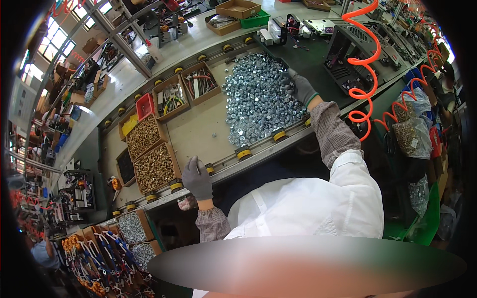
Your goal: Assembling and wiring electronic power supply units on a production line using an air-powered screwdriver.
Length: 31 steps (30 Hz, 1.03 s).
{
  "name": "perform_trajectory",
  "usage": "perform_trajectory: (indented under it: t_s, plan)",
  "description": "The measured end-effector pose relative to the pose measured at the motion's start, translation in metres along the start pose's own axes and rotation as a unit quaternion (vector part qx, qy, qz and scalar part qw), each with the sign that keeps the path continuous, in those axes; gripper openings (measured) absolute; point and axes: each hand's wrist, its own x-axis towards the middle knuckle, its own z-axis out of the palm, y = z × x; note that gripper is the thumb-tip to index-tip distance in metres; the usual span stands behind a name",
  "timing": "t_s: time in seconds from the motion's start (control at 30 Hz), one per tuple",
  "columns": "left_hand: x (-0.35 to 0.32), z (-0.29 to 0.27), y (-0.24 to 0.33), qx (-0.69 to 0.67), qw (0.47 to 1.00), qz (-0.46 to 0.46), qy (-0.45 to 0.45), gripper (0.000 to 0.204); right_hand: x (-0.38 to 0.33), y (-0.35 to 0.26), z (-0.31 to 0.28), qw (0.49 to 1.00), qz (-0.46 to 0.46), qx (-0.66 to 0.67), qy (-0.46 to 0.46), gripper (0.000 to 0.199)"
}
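Note:
A wide heap of silvery metal nuts [261, 99] lies loose on the bench ahead of me. My right hand [303, 89], in a grey glove, reaches to the heap's right edge. Its fingers are stretched out against the nuts, and some fingertips are hard to make out among them. My left hand [198, 180], gloved the same way, rests at the bench's near edge, fingers extended and nothing visible in them. Close to its left stands a cardboard box of brass-coloured fittings [154, 168]. A small clear bag with something reddish [187, 202] hangs just below that hand.
Farther back are a second box of brass fittings [143, 136], a red bin [144, 106] and tool boxes [170, 98]. Yellow-black rollers [243, 153] line the bench edge. An orange coiled hose [365, 62] hangs at right, before a black metal case [343, 57].

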Motion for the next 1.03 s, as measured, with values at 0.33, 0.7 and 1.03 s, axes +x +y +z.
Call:
perform_trajectory:
  t_s: [0.33,0.7,1.03]
  plan:
    - [0.001,0.002,0.002,-0.025,0.999,0.031,0.004,0.014,0.026,0.039,-0.017,0.406,0.02,-0.874,0.267,0.055]
    - [0.004,0.003,0.001,-0.033,0.996,0.045,-0.068,0.014,0.018,0.097,0.151,0.561,0.008,-0.798,0.222,0.065]
    - [0.048,0.012,0.035,-0.385,0.861,-0.18,-0.279,0.029,-0.169,0.02,0.216,0.798,-0.296,-0.505,-0.145,0.044]
